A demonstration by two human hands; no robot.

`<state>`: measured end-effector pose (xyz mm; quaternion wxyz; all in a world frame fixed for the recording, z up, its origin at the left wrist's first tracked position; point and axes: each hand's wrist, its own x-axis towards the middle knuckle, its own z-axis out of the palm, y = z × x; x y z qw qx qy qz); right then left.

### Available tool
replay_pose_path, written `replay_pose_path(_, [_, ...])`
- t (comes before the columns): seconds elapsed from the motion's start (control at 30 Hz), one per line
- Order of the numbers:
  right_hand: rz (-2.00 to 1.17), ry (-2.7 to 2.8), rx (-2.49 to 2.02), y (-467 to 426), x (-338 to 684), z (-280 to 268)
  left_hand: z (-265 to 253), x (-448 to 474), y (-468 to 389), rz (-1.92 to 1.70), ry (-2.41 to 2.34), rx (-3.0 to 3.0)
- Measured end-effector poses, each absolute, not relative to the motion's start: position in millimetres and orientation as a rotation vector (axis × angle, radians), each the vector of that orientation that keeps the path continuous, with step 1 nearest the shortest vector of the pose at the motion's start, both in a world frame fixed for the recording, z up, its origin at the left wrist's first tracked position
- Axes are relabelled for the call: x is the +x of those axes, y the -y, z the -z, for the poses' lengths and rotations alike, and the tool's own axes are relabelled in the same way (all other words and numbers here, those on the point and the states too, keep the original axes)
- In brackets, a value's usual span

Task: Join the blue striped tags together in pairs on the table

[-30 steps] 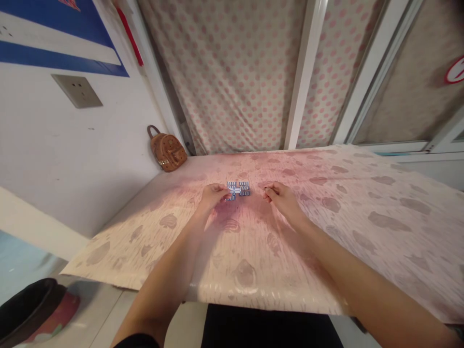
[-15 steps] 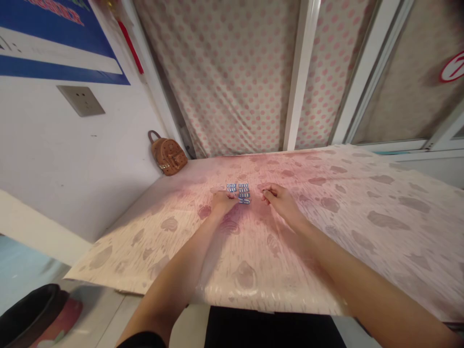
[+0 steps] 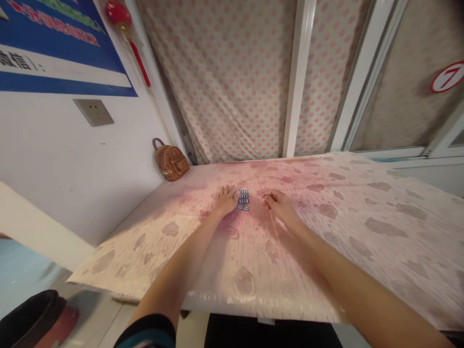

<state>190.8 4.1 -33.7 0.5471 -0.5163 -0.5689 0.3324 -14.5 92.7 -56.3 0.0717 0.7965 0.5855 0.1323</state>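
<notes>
Tub (image 3: 54, 321) with a dark mouth and reddish side stands at far left on the floor, low beside the bench (image 3: 261, 280). Above it, a blue-and-white poster (image 3: 68, 53) is on the wall, with a socket (image 3: 93, 112) below and a red lantern (image 3: 119, 14) hanging to its right. A small brown backpack (image 3: 171, 161) sits at the back left of the bench, close to the wall.

Next comes the left hand (image 3: 226, 200), palm down, fingers spread apart and pinching nothing. It lies at the left side of the small blue-and-white pieces (image 3: 243, 196) and seems to cover some of them; how many cannot be told. Those in view lie in short, close rows just right of that hand, the nearest row set slightly off from the others.

Beyond a bare gap, the right hand (image 3: 277, 203) is low over the bench, its grip drawn together at thumb and forefinger; I cannot tell whether anything is between them. A round number sign (image 3: 447, 77) shows at far right.

The step in hand looks like steadying or squaring the pieces with the flat left hand, the right poised nearby. The next move probably calls for a straight lift of that palm, without dragging the rows, and light fingertip work.
</notes>
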Motion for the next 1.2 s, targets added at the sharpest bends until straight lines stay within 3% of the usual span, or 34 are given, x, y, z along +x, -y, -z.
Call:
replay_pose_path(0.23, [-0.719,1.37,-1.278,-10,195,44,54,15,-97,-0.159,-1.6,2.533])
replay_pose_path(0.5, [-0.745,1.365,-1.25,-12,196,44,47,-16,-16,-0.116,-1.228,2.704])
replay_pose_path(0.67, [-0.74,1.37,-1.299,-15,198,43,51,-58,16,-0.125,-1.498,2.617])
replay_pose_path(0.87, [-0.77,1.406,-1.3,-13,196,40,50,-63,-24,-0.165,-1.906,2.365])
replay_pose_path(1.03, [-0.778,1.419,-1.295,-12,197,40,48,-22,-64,-0.172,-1.761,2.42])
replay_pose_path(1.2, [-0.748,1.446,-1.271,-12,197,41,46,8,-49,-0.126,-1.457,2.565])
